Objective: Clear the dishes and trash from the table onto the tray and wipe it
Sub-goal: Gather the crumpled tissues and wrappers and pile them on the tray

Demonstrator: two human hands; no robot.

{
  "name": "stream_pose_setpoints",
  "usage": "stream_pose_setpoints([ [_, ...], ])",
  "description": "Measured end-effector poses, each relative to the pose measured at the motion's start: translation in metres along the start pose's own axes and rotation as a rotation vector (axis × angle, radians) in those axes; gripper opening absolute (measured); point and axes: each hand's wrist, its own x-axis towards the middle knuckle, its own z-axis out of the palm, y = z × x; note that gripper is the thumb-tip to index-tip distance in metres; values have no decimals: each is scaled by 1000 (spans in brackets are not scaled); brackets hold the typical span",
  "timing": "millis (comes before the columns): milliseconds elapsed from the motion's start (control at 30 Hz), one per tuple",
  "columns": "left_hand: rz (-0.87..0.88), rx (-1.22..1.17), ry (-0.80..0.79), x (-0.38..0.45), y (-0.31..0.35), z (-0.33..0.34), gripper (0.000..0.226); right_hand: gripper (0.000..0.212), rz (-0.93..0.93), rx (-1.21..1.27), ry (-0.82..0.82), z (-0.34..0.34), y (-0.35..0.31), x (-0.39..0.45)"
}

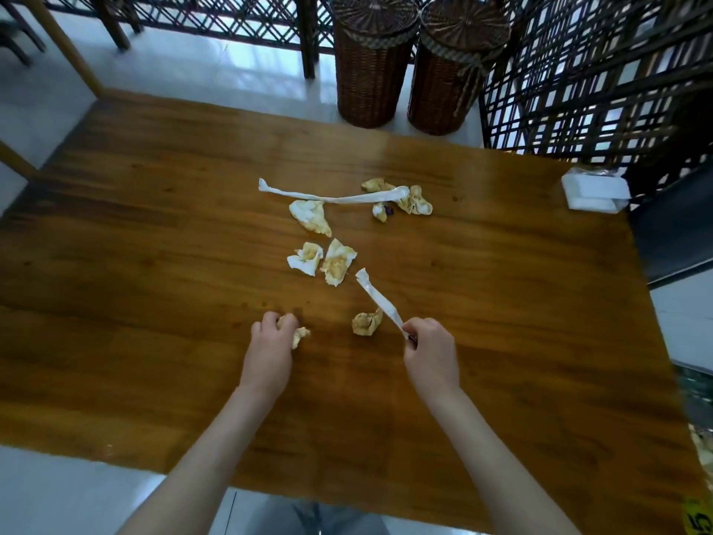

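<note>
Two bare forearms are stretched out over the wooden desk (154,210). A crumpled, stained napkin (299,335) is gripped by the left hand (270,341), its fingers curled round the wad. One end of a long white paper wrapper (376,297) is pinched by the right hand (430,347), the rest being lifted off the wood, probably so that both pieces can be gathered at once. Another soiled wad (366,322) lies between the hands. Further stained napkins (324,258) and a second long wrapper (332,195) are scattered mid-desk, well apart from a white tissue pack (594,193) at the far right edge. No tray or dishes can be seen. A yellow sticker (700,521) at the lower right cannot be read.
</note>
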Motion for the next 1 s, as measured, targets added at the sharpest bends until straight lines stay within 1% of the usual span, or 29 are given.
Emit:
stream_pose_setpoints([
  [67, -23, -35, 45, 13, 3, -4, 33, 24, -30, 5, -24, 7, -6, 13],
  [267, -1, -76, 179, 64, 4, -18, 37, 23, -174, -40, -96, 32, -25, 44],
  [300, -1, -89, 191, 73, 5, -20, 38, 28, -189, -65, -118, 36, -27, 47],
  [400, 23, -103, 196, 95, 7, -20, 36, 55, -191, -155, -196, 44, -25, 49],
  [433, 37, -106, 193, 102, 7, -19, 35, 58, -190, -180, -203, 46, -24, 50],
  [500, 55, -116, 181, 114, 8, -16, 32, 53, -198, -203, -195, 49, -22, 53],
  [600, 76, -117, 154, 125, 7, -12, 32, 37, -201, -162, -172, 51, -19, 56],
  [667, 76, -118, 134, 130, 6, -10, 33, 28, -194, -143, -137, 52, -16, 60],
  [733, 93, -121, 115, 133, 4, -9, 35, 22, -136, -131, -70, 49, -12, 67],
  [833, 179, -78, 57, 132, 2, -5, 43, 18, 2, -140, 54, 43, -6, 84],
  [900, 212, -22, 35, 132, -1, -2, 50, 19, 71, -151, 79, 40, -8, 96],
  [1000, 210, 7, 54, 137, -4, -1, 50, 22, 112, -185, 104, 38, -14, 113],
])
